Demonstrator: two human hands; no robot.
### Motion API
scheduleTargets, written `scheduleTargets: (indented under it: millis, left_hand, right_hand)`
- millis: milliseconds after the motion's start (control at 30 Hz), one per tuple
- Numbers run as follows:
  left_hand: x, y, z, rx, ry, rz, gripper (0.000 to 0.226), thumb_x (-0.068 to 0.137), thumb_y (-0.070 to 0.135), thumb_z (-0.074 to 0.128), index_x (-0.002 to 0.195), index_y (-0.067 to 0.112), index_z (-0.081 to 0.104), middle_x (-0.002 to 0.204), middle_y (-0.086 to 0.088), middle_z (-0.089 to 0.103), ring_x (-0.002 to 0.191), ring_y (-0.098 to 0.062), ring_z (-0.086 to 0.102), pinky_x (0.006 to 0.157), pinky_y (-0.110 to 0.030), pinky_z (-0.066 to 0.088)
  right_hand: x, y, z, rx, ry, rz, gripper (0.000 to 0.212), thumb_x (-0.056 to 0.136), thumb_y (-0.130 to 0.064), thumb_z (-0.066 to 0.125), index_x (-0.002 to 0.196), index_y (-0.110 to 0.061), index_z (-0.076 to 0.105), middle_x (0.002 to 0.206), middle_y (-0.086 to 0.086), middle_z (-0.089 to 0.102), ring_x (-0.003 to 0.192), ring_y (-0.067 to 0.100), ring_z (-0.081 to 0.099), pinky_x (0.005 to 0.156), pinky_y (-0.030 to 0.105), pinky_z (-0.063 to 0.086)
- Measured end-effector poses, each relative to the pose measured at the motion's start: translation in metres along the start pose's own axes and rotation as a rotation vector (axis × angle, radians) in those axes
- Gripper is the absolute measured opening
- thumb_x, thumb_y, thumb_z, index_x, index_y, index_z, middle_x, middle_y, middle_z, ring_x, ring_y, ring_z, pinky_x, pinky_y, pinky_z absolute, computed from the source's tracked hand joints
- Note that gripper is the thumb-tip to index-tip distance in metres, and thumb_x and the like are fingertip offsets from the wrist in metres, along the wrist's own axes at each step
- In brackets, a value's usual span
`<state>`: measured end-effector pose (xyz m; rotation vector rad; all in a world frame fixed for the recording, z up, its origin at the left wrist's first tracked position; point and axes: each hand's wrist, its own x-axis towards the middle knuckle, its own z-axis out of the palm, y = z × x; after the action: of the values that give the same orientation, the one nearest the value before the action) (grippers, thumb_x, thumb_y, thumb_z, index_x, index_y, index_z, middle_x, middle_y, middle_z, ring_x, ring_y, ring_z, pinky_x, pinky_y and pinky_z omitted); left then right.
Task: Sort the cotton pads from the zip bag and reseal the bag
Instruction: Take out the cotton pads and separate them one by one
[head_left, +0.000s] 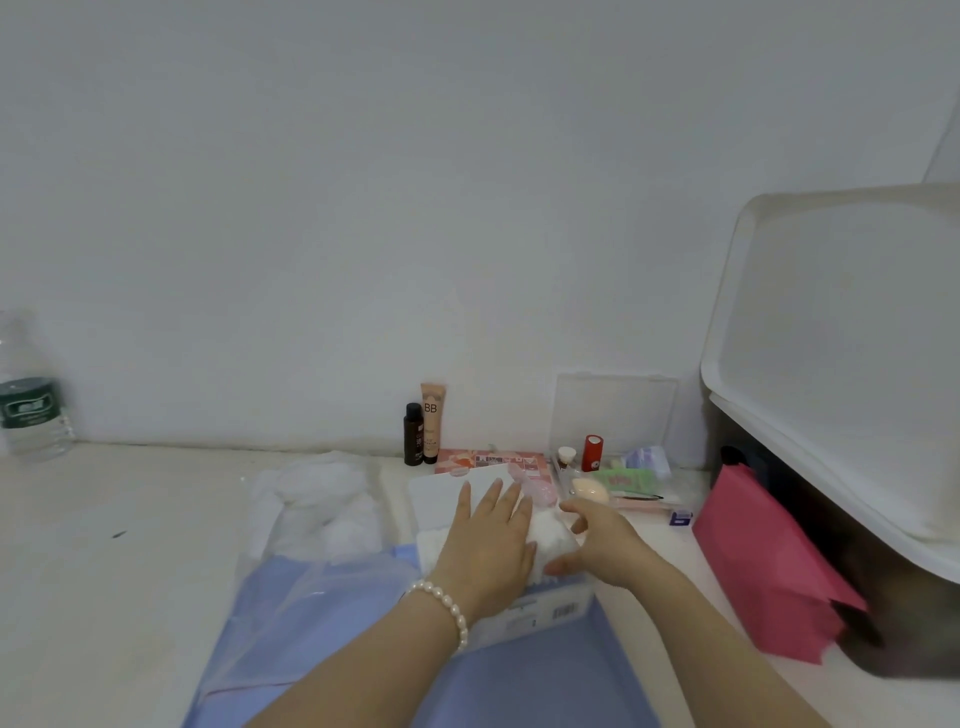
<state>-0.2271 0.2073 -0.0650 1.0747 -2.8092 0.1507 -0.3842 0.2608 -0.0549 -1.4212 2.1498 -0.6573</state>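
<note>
My left hand (488, 540) lies flat with straight fingers on a stack of white cotton pads (430, 548), just in front of a white flat lid (441, 493). My right hand (602, 545) curls its thumb and fingers round a clump of cotton pads (550, 535) between the two hands. Under both hands lies the clear zip bag (535, 616), its barcode label facing me. I cannot see the bag's zip strip. A pearl bracelet is on my left wrist.
A blue cloth (519, 675) covers the near table. A crumpled clear plastic bag (311, 514) lies to the left, a water bottle (31, 410) far left. Cosmetic tubes (432, 423), a palette (488, 460) and a clear organiser (613, 421) stand behind. A pink pouch (763, 561) and a white bin (831, 338) are on the right.
</note>
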Motion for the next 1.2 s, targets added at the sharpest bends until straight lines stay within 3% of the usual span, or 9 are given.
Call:
scheduleTargets:
  millis: [267, 467, 600, 733, 833, 900, 1033, 1133, 1200]
  left_hand:
    - [-0.013, -0.009, 0.006, -0.078, -0.145, -0.082, 0.062, 0.099, 0.048, 0.022, 0.151, 0.017, 0.006, 0.159, -0.004, 0.009, 0.146, -0.025, 0.005, 0.116, -0.054, -0.001]
    - [-0.031, -0.007, -0.017, -0.010, 0.056, 0.027, 0.050, 0.099, 0.034, 0.032, 0.144, 0.011, 0.030, 0.156, -0.009, 0.019, 0.146, -0.024, 0.006, 0.115, -0.048, -0.009]
    - [-0.068, -0.028, -0.045, 0.063, 0.240, 0.226, 0.018, 0.078, 0.027, 0.060, 0.083, 0.015, 0.073, 0.133, -0.008, 0.055, 0.138, -0.031, 0.033, 0.111, -0.048, -0.008]
    - [-0.123, -0.073, -0.046, 0.226, 0.127, 0.230, 0.015, 0.051, 0.040, 0.067, 0.044, 0.027, 0.066, 0.125, 0.001, 0.063, 0.130, -0.037, 0.043, 0.108, -0.061, 0.023]
    - [-0.156, -0.105, -0.040, 0.368, -0.028, 0.080, 0.014, 0.044, 0.038, 0.072, 0.053, 0.028, 0.069, 0.135, -0.008, 0.055, 0.129, -0.046, 0.038, 0.105, -0.061, 0.019]
    - [-0.166, -0.123, -0.038, 0.309, -0.051, -0.106, 0.046, 0.044, 0.027, 0.082, 0.090, 0.023, 0.075, 0.141, -0.016, 0.047, 0.124, -0.049, 0.044, 0.102, -0.064, 0.030]
    - [-0.170, -0.134, -0.037, -0.037, 0.179, -0.234, 0.070, 0.088, -0.002, 0.044, 0.149, 0.008, 0.012, 0.157, -0.002, -0.004, 0.124, -0.030, 0.050, 0.086, -0.033, 0.044]
    - [-0.164, -0.135, -0.034, -0.038, 0.307, -0.255, 0.052, 0.095, 0.009, 0.016, 0.147, 0.006, 0.025, 0.152, -0.007, 0.026, 0.096, -0.031, 0.067, 0.049, -0.039, 0.044]
    - [-0.160, -0.132, -0.036, -0.127, 0.382, -0.253, 0.060, 0.099, 0.027, 0.002, 0.138, 0.014, 0.045, 0.133, -0.008, 0.051, 0.078, -0.028, 0.069, 0.039, -0.032, 0.032]
  right_hand:
    - [0.016, -0.012, 0.012, -0.365, 0.073, -0.102, 0.063, 0.064, -0.037, 0.081, 0.117, -0.022, 0.049, 0.114, 0.003, 0.061, 0.101, 0.021, 0.058, 0.082, 0.034, 0.050]
    - [0.006, -0.012, 0.006, -0.255, 0.078, -0.072, 0.084, 0.066, -0.035, 0.081, 0.137, -0.022, 0.038, 0.130, 0.000, 0.053, 0.114, 0.019, 0.053, 0.090, 0.030, 0.045]
    - [-0.022, -0.029, 0.001, -0.249, 0.404, -0.212, 0.037, 0.082, -0.027, 0.067, 0.117, -0.021, 0.058, 0.111, -0.001, 0.062, 0.096, 0.016, 0.057, 0.078, 0.027, 0.045]
    - [-0.061, -0.061, 0.035, -0.213, 0.608, -0.670, 0.011, 0.083, -0.015, 0.056, 0.074, -0.015, 0.064, 0.070, -0.003, 0.059, 0.066, 0.013, 0.051, 0.059, 0.023, 0.037]
    - [-0.081, -0.079, 0.081, -0.244, 0.589, -0.953, 0.021, 0.081, -0.019, 0.051, 0.063, -0.012, 0.058, 0.059, 0.000, 0.053, 0.057, 0.014, 0.047, 0.051, 0.025, 0.038]
    - [-0.084, -0.089, 0.116, -0.244, 0.453, -1.043, 0.020, 0.083, -0.015, 0.050, 0.066, -0.010, 0.060, 0.061, 0.002, 0.056, 0.056, 0.018, 0.051, 0.050, 0.029, 0.041]
    - [-0.077, -0.116, 0.166, -0.335, 0.200, -0.921, 0.019, 0.083, -0.011, 0.046, 0.086, -0.011, 0.065, 0.081, 0.004, 0.067, 0.072, 0.020, 0.063, 0.064, 0.025, 0.048]
    - [-0.070, -0.149, 0.179, -0.476, 0.153, -0.782, 0.005, 0.076, -0.005, 0.064, 0.080, -0.005, 0.062, 0.080, 0.014, 0.064, 0.071, 0.025, 0.059, 0.063, 0.031, 0.042]
    - [-0.062, -0.163, 0.181, -0.585, 0.171, -0.612, 0.021, 0.083, -0.009, 0.062, 0.103, -0.003, 0.062, 0.108, 0.019, 0.061, 0.100, 0.025, 0.059, 0.086, 0.029, 0.045]
